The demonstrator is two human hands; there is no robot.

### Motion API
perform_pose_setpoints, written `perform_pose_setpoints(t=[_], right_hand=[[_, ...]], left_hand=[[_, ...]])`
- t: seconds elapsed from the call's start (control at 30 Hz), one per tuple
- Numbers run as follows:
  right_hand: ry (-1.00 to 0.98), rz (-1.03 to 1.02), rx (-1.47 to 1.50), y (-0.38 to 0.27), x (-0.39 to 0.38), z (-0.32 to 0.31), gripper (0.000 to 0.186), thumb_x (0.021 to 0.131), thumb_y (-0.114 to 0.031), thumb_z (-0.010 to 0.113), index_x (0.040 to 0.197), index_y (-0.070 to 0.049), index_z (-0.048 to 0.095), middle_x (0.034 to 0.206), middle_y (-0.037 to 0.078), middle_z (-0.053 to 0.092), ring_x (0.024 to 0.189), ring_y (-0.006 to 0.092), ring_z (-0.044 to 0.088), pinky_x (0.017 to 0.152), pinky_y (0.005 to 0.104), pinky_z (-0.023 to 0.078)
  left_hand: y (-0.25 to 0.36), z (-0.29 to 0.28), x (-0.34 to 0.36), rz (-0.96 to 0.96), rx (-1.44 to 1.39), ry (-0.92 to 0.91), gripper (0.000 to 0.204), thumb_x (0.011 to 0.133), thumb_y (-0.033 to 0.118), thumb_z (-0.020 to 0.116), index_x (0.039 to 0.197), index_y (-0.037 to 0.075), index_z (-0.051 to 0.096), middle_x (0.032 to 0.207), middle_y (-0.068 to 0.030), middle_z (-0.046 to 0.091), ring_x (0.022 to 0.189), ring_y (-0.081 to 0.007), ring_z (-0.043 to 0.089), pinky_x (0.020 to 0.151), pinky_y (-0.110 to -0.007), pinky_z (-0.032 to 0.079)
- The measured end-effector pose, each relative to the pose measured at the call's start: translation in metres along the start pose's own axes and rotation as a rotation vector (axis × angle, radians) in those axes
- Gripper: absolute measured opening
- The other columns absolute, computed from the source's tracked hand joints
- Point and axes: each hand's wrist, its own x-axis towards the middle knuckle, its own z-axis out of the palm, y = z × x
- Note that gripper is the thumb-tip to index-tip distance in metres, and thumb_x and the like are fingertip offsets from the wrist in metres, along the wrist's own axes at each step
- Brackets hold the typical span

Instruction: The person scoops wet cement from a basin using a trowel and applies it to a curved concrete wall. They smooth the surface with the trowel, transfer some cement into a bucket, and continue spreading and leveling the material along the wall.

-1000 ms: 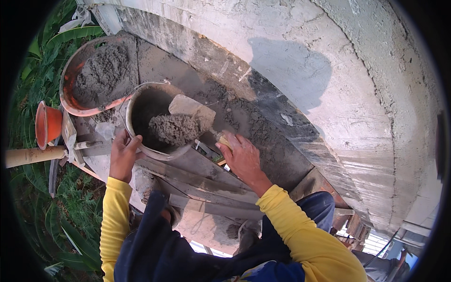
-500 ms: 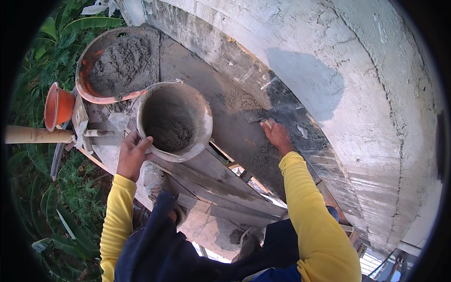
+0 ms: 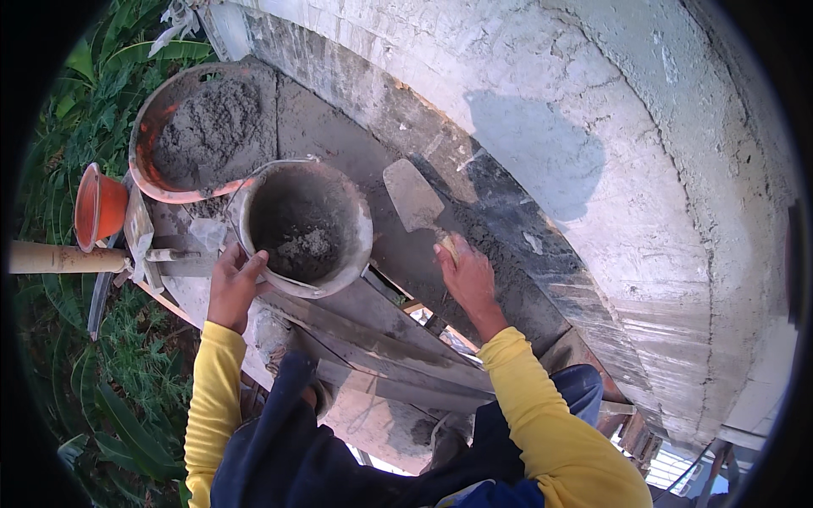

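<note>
My left hand (image 3: 234,286) grips the near-left rim of a mortar-coated bucket (image 3: 359,247), thumb over the edge. The bucket tilts toward me, and wet grey mortar (image 3: 312,245) lies inside it. In my right hand (image 3: 471,279) is the handle of a trowel (image 3: 413,195). Its broad, mortar-smeared blade is raised over the plank and points up and left, just right of the bucket. Beneath it, the plank (image 3: 318,127) carries a thin smear of mortar along the wall.
A large orange tub (image 3: 142,161) full of mortar stands beyond the bucket. Left of it are a small orange bowl (image 3: 100,207) and a bamboo pole (image 3: 59,257). A rough curved concrete wall (image 3: 627,110) rises on the right. Gaps open between the boards (image 3: 406,351); plants (image 3: 127,372) grow below left.
My right hand has drawn back leftward, lifting the trowel off the plank by the wall toward the bucket. My left hand stays on the bucket rim. The view has shifted slightly.
</note>
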Motion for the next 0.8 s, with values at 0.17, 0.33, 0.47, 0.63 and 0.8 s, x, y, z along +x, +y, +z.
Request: perform_pose_setpoints(t=[0.17, 0.33, 0.47, 0.63, 0.8], right_hand=[[-0.442, -0.113, -0.139, 0.056, -0.020, 0.029, 0.066, 0.108, -0.059, 0.051, 0.144, -0.006, 0.063, 0.123, 0.030, 0.073, 0.116, 0.0515, 0.068, 0.102, 0.0585, 0.052], [-0.294, 0.001, -0.067, 0.045, 0.050, 0.053, 0.069, 0.107, -0.059, 0.052, 0.144, -0.002, 0.063, 0.123, 0.032, 0.072, 0.120, 0.0517, 0.066, 0.105, 0.0570, 0.051], [-0.171, -0.011, -0.058, 0.041, 0.114, 0.053, 0.067, 0.107, -0.059, 0.054, 0.141, -0.002, 0.064, 0.125, 0.031, 0.072, 0.121, 0.0510, 0.066, 0.106, 0.0566, 0.050], [-0.098, -0.001, -0.182, 0.029, 0.136, 0.059, 0.062, 0.105, -0.058, 0.057, 0.139, -0.007, 0.066, 0.129, 0.025, 0.073, 0.119, 0.0472, 0.068, 0.104, 0.0548, 0.052], [0.055, -0.157, -0.140, -0.002, 0.094, 0.034, 0.055, 0.104, -0.051, 0.063, 0.141, -0.010, 0.065, 0.120, 0.018, 0.074, 0.113, 0.0416, 0.071, 0.094, 0.0526, 0.057]], left_hand=[[-0.023, -0.037, 0.005, -0.085, -0.048, 0.023, 0.030, 0.105, 0.016, 0.067, 0.133, 0.005, 0.065, 0.116, -0.0045, 0.068, 0.104, -0.0148, 0.067, 0.085, -0.035, 0.064], [-0.030, -0.040, 0.002, -0.094, -0.036, 0.026, 0.031, 0.106, 0.018, 0.065, 0.134, 0.005, 0.064, 0.117, -0.0034, 0.070, 0.104, -0.0142, 0.069, 0.086, -0.034, 0.064], [-0.030, -0.042, -0.001, -0.091, -0.031, 0.020, 0.030, 0.107, 0.020, 0.065, 0.133, 0.005, 0.064, 0.117, -0.0035, 0.071, 0.105, -0.0144, 0.070, 0.086, -0.034, 0.063], [-0.030, -0.039, 0.001, -0.079, -0.035, -0.001, 0.030, 0.107, 0.022, 0.065, 0.132, 0.005, 0.064, 0.116, -0.0031, 0.070, 0.105, -0.0143, 0.069, 0.086, -0.035, 0.063], [-0.026, -0.031, 0.001, -0.066, -0.046, -0.026, 0.031, 0.107, 0.024, 0.066, 0.132, 0.006, 0.065, 0.114, -0.0020, 0.069, 0.106, -0.0134, 0.067, 0.087, -0.036, 0.062]])
